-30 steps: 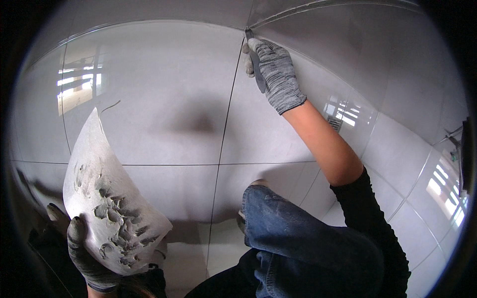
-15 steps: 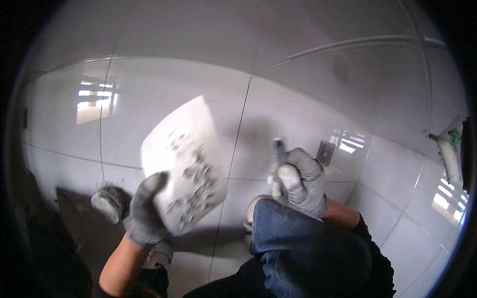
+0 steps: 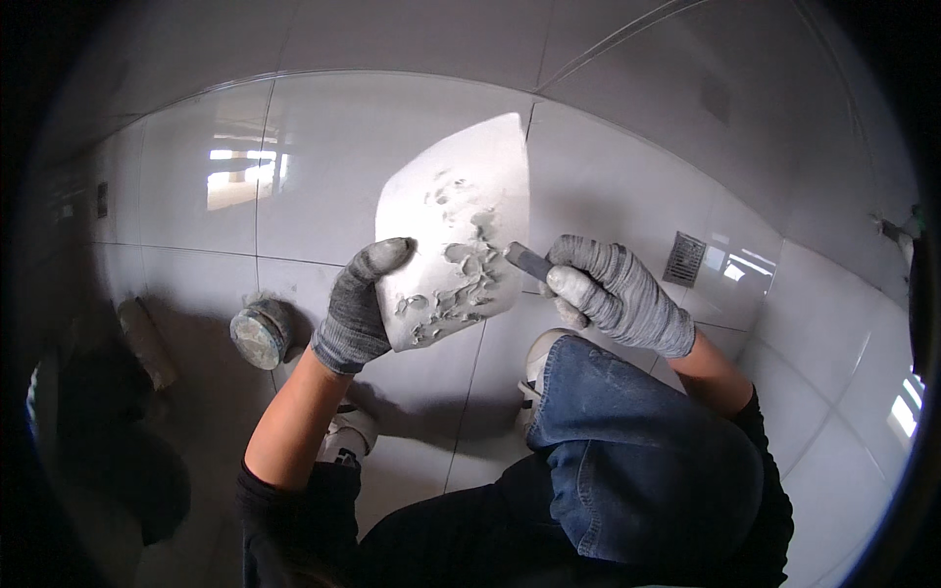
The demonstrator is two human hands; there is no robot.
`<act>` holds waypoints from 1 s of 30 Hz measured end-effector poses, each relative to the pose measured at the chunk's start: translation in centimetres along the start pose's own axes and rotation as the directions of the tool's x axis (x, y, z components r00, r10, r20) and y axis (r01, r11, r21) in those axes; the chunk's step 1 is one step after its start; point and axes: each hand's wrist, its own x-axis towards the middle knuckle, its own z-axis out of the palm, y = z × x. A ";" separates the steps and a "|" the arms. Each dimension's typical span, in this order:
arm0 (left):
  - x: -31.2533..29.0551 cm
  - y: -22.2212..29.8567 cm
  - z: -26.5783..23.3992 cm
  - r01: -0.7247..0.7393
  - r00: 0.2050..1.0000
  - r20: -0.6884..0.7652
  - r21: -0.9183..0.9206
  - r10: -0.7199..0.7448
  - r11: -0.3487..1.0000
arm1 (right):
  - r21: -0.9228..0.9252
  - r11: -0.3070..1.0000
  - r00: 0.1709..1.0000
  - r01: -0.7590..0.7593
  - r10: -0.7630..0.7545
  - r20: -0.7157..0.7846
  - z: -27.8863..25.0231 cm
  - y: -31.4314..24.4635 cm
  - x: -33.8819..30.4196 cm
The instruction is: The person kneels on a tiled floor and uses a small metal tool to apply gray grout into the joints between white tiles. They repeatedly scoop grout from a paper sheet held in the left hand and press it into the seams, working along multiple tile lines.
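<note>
My left hand (image 3: 355, 309), in a grey knit glove, grips the left edge of a bendy white sheet (image 3: 410, 201), thumb on top. Lumps of grey putty-like paste (image 3: 469, 269) are smeared over the sheet's middle and right side. My gloved right hand (image 3: 619, 294) is closed around a small, flat, dark grey tool (image 3: 530, 262), whose pale tip points left. That tip is right at the sheet's right edge, close to the paste; whether it touches, I cannot tell. The fingers hide the tool's other end.
Large glossy grey tiles (image 3: 343, 127) cover the floor, with walls rising at the far side and right. A square drain grate (image 3: 685, 259) lies beyond my right hand. A paste-smeared round tub (image 3: 259, 338) stands at left, near a cylindrical object (image 3: 147, 343). My jeans-clad knee (image 3: 637, 441) is below.
The sheet and the tool have come closer together. The tool has turned from upright to pointing left at the sheet. The whole view has shifted a little.
</note>
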 end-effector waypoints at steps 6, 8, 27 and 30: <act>0.3 -0.4 -0.3 0.080 0.995 -0.073 0.148 -0.070 0.986 | -0.837 0.530 0.853 0.139 -0.494 -0.171 -1.5 -0.5 0.7; 0.5 -0.4 -0.3 0.086 0.994 -0.071 0.114 -0.078 0.990 | -0.898 0.435 0.911 0.070 -0.394 -0.120 -1.5 -0.6 1.3; 1.9 -1.3 -1.4 0.031 0.994 -0.110 0.200 -0.009 0.979 | -0.785 0.619 0.792 -0.032 -0.463 -0.397 -4.0 4.0 1.0; 1.1 -1.9 -3.1 -0.041 0.990 -0.107 0.380 0.088 0.924 | -0.921 0.378 0.877 0.089 -0.468 -0.108 -2.4 3.7 1.4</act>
